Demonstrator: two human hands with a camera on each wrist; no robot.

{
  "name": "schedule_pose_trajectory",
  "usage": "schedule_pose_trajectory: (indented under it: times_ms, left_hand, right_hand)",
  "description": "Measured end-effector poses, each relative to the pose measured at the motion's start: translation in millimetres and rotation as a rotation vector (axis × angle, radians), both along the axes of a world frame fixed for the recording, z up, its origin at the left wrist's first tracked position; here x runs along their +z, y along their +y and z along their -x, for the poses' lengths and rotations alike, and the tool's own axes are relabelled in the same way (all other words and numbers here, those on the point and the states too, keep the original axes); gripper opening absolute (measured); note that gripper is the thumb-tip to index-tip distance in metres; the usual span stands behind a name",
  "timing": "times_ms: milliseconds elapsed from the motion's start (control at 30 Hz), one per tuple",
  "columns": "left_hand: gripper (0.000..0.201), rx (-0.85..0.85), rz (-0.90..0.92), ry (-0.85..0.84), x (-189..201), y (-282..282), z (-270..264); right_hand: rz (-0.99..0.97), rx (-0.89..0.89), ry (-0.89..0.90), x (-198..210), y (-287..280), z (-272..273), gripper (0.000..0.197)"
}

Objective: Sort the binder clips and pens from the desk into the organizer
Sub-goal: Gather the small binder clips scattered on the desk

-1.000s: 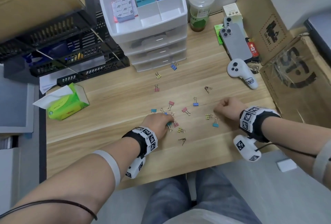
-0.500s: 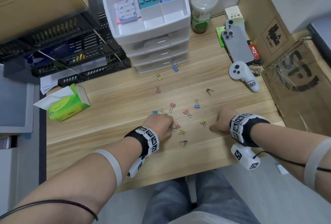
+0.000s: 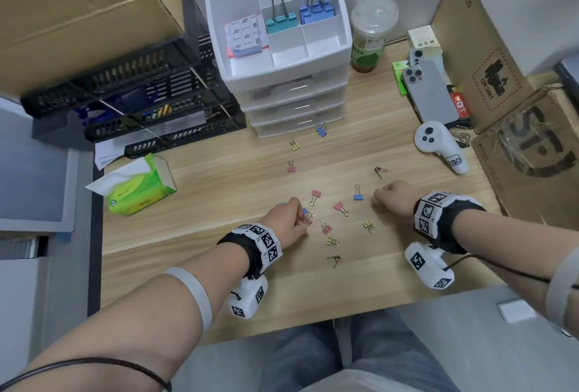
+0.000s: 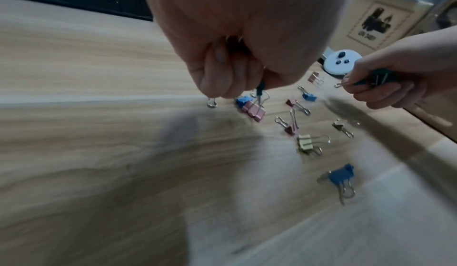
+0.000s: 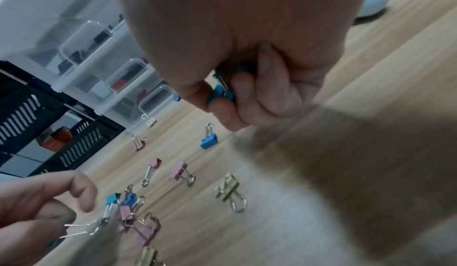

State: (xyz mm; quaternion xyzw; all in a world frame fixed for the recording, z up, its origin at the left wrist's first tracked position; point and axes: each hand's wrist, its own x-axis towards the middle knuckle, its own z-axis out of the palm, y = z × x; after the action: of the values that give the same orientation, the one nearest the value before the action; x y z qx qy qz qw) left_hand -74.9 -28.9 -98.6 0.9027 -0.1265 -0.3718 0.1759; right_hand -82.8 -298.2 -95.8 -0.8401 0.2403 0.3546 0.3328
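The left hand [image 3: 286, 219] is curled low over the counter [image 3: 194, 241], and teal clips [image 4: 259, 87] are pinched between its fingers, wire handles sticking out below them, directly above a small heap of pink and blue binder clips [image 3: 307, 218]. The right hand [image 3: 396, 200] is closed into a fist near the right side of the scatter, and teal binder clips [image 5: 221, 92] are gripped inside its curled fingers. Between the two hands, loose clips are spread on the wood: a pink clip [image 3: 341, 207], a blue clip [image 3: 358, 194], a yellow clip [image 3: 368, 225] and others nearer the edge. Further back, a blue clip [image 3: 322, 130] lies just in front of the white drawer organizer [image 3: 279, 69], in whose top compartments large teal clips [image 3: 279, 20] and large blue clips [image 3: 316, 12] are stood upright. A white controller [image 3: 438, 146] lies to the right, well apart from the clips. No pens can be made out.
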Motion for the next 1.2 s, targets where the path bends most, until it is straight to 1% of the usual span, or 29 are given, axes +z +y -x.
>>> schedule_pose_trajectory:
  times_ms: [67, 133, 200, 233, 300, 367, 433, 500, 533, 600, 633, 667, 733, 800, 933, 1000, 1133, 1200]
  left_hand:
    - [0.021, 0.076, 0.015, -0.025, 4.0, 4.5, -2.5]
    - [0.028, 0.162, 0.023, -0.057, 5.8, 11.4, -7.3]
    - [0.032, 0.273, 0.003, -0.072, 8.6, 20.5, -15.7]
    - [0.034, 0.328, -0.014, -0.073, 9.7, 24.5, -20.2]
    - [0.036, 0.394, -0.045, -0.067, 14.2, 30.4, -27.7]
    - [0.037, 0.4, -0.066, -0.046, 13.1, 32.5, -32.4]
    - [0.039, 0.376, -0.078, -0.037, 10.2, 31.4, -33.5]
    - [0.041, 0.339, -0.089, -0.02, 3.0, 30.4, -33.7]
    - [0.044, 0.319, -0.111, -0.026, -1.2, 29.3, -33.0]
    - [0.052, 0.256, -0.162, -0.05, -10.5, 26.8, -31.6]
    - [0.052, 0.222, -0.184, -0.056, -14.2, 25.9, -32.0]
    - [0.051, 0.189, -0.211, -0.051, -16.7, 24.9, -32.2]
    - [0.049, 0.142, -0.249, -0.018, -21.2, 23.7, -34.3]
    - [0.048, 0.117, -0.286, 0.009, -23.0, 22.7, -37.4]
    - [0.049, 0.055, -0.363, 0.022, -21.1, 18.7, -42.4]
    - [0.05, 0.03, -0.386, 0.031, -21.0, 16.4, -44.5]
    - [0.044, -0.012, -0.392, 0.037, -23.6, 8.1, -45.4]
    - [0.041, -0.012, -0.395, 0.019, -22.2, 4.1, -45.1]
  right_hand:
    - [-0.06, -0.032, -0.03, 3.6, 4.6, -7.2, 0.039]
    - [-0.111, -0.018, -0.04, 9.8, 9.4, -13.1, 0.043]
    - [-0.181, 0.028, -0.046, 13.7, 15.4, -19.2, 0.04]
    - [-0.243, 0.015, -0.05, 15.0, 18.3, -21.4, 0.037]
    - [-0.332, -0.041, -0.051, 14.3, 23.7, -24.6, 0.033]
    - [-0.395, -0.142, -0.051, 13.4, 30.3, -26.0, 0.029]
    - [-0.478, -0.26, -0.014, 13.2, 34.8, -27.1, 0.028]
    - [-0.521, -0.29, 0.019, 13.6, 38.9, -30.0, 0.031]
    - [-0.499, -0.256, 0.009, 13.0, 40.1, -31.6, 0.035]
    - [-0.394, -0.138, -0.051, 8.2, 39.9, -34.9, 0.045]
    - [-0.345, -0.088, -0.075, 5.4, 39.0, -36.2, 0.05]
    - [-0.337, -0.066, -0.081, 1.7, 37.7, -37.0, 0.052]
    - [-0.38, -0.078, -0.06, -3.6, 34.6, -38.1, 0.046]
    - [-0.378, -0.092, -0.039, -6.7, 31.6, -40.4, 0.042]
    - [-0.339, -0.051, -0.019, -7.0, 28.7, -45.6, 0.05]
    - [-0.381, -0.082, -0.011, -4.2, 29.1, -47.3, 0.05]
    - [-0.46, -0.132, 0.031, -4.9, 29.5, -51.4, 0.034]
    - [-0.479, -0.148, 0.055, -9.1, 29.7, -53.0, 0.031]
